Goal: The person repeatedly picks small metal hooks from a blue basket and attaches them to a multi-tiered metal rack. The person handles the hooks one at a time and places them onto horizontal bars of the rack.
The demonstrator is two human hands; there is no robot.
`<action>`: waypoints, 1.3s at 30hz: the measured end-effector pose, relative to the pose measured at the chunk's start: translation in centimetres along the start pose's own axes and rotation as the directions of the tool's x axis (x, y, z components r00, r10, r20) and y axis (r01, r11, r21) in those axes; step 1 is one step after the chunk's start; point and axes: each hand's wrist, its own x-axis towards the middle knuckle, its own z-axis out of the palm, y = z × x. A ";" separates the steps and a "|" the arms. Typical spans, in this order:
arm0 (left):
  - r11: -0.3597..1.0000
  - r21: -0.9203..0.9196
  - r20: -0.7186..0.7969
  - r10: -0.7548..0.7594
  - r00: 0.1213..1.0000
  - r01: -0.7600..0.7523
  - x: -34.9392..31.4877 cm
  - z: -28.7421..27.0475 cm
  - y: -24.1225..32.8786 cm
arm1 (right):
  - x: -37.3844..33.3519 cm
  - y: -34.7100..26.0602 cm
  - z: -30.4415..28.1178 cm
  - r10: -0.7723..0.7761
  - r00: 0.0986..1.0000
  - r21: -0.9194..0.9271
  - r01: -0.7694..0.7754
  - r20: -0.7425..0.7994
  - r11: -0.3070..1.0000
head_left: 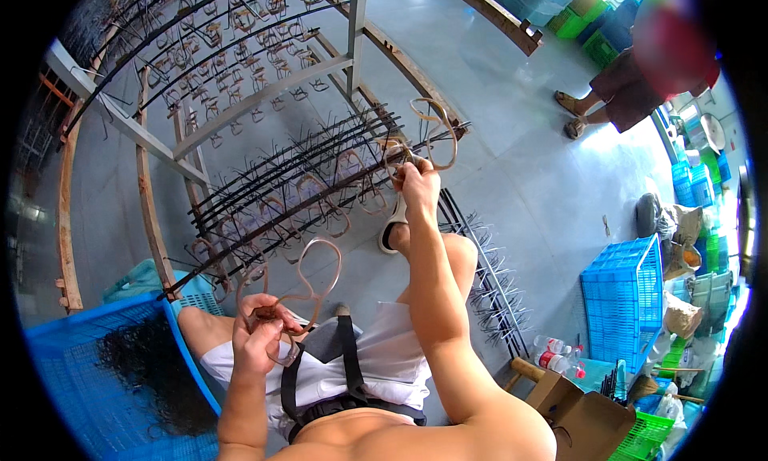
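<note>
My left hand (pixel 258 345) is closed on a few clear brownish eyeglass frames (pixel 322 278), held low over my lap with their rims sticking up. My right arm reaches forward, and my right hand (pixel 420 187) pinches another eyeglass frame (pixel 445 145) at the right end of a dark hooked bar (pixel 300 214). Fingers hide where that frame meets the bar. Similar frames hang from hooks along this bar, to the left of my right hand. Several thin black bars with wire spikes lie close behind it.
A metal rack (pixel 276 101) with wooden rails and many hanging frames stands ahead on the left. At my left is a blue crate (pixel 60 373) holding dark wire pieces. Spiked bars (pixel 488 277), a blue basket (pixel 620 297), bottles (pixel 556 357) and a cardboard box (pixel 580 413) are right. A person (pixel 648 77) stands far right.
</note>
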 end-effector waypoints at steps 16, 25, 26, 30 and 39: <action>0.997 -0.016 0.029 -0.078 0.997 0.079 0.5 0.3 -1.1 | -3.0 -2.8 2.0 -0.209 0.977 0.469 0.164 0.045 0.868; 0.998 0.010 -0.030 -0.069 0.997 0.069 0.5 0.5 -0.9 | -2.9 -2.7 2.2 -0.237 0.970 0.351 0.202 0.058 0.914; 0.997 0.007 -0.034 -0.070 0.997 0.070 0.4 0.5 -0.9 | -3.0 -2.6 2.3 -0.242 0.969 0.351 0.207 0.057 0.913; 0.995 0.000 -0.048 -0.101 0.994 0.101 0.4 0.3 -1.0 | -3.3 -2.0 2.8 -0.283 0.958 0.320 0.259 0.030 0.911; 0.997 -0.029 0.013 -0.077 0.997 0.078 0.3 -0.3 -1.4 | -4.0 -1.6 3.0 -0.258 0.966 0.383 0.241 -0.007 0.892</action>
